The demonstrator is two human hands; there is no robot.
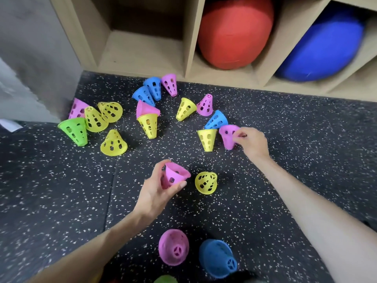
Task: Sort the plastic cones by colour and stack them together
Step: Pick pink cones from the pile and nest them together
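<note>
Pink cone (175, 175) gripped in left hand (158, 190), thumb and fingers curled round its narrow part, wide rim turned up and to the right, raised over speckled black floor (61, 190). Right hand (252, 142) stretched further out, fingertips pinched on the rim of a second pink cone (228, 135) (standing on its narrow end, just beside a yellow cone (207, 139) and a blue cone (216, 119)). Loose yellow cone (206, 182) on its side near the left hand. Pink stack (173, 249) and blue stack (217, 257) close to the body, side by side. More cones scattered behind: green cone (74, 130), yellow, pink, blue. Wooden shelf (189, 37) at the back with red ball (234, 31) and blue ball (322, 50) in separate compartments.
</note>
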